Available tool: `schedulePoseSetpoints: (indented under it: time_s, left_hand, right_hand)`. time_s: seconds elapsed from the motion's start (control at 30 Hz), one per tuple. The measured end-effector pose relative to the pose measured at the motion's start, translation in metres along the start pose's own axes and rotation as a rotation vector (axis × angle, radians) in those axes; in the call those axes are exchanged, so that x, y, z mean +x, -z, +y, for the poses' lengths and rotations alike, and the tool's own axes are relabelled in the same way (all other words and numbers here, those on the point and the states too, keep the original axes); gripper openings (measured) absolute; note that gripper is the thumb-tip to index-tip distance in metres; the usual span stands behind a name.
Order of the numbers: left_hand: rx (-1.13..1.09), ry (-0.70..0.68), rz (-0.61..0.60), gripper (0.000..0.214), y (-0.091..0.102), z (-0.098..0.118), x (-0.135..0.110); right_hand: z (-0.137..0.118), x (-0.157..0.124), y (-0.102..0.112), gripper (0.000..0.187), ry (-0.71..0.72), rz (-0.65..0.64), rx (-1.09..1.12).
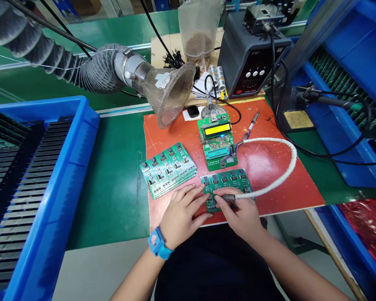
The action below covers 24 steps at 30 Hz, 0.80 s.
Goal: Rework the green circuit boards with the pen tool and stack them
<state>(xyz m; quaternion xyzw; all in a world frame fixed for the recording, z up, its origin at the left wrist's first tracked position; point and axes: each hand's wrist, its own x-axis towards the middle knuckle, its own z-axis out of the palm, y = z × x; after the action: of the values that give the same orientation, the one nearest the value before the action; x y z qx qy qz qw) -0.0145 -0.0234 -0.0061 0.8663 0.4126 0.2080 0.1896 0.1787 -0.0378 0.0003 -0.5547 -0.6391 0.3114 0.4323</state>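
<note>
A green circuit board panel [226, 180] lies on the orange mat [269, 167] in front of me. My left hand [181, 213], with a blue watch on the wrist, rests with spread fingers on the panel's left edge. My right hand [241, 213] pinches a small probe head [228, 197] at the end of a white sleeved cable [282, 175] and presses it onto the panel. The cable loops back to a green programmer board [218, 142] with a lit yellow display.
A stack of similar green panels [167, 169] lies left of my hands. A fume extractor funnel [172, 94] hangs over the mat's back left. A soldering station [250, 54] stands behind. Blue bins [65, 167] with black racks flank the bench. A pen [250, 125] lies on the mat.
</note>
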Motion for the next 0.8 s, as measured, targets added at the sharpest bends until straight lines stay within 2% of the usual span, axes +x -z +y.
schedulePoseSetpoints:
  time_s: [0.8]
  left_hand:
    - [0.005,-0.001,0.012,0.045,-0.0006,0.0,0.0007]
  right_hand:
    - [0.0023,-0.0016,-0.0012,0.009,-0.051,-0.011,0.025]
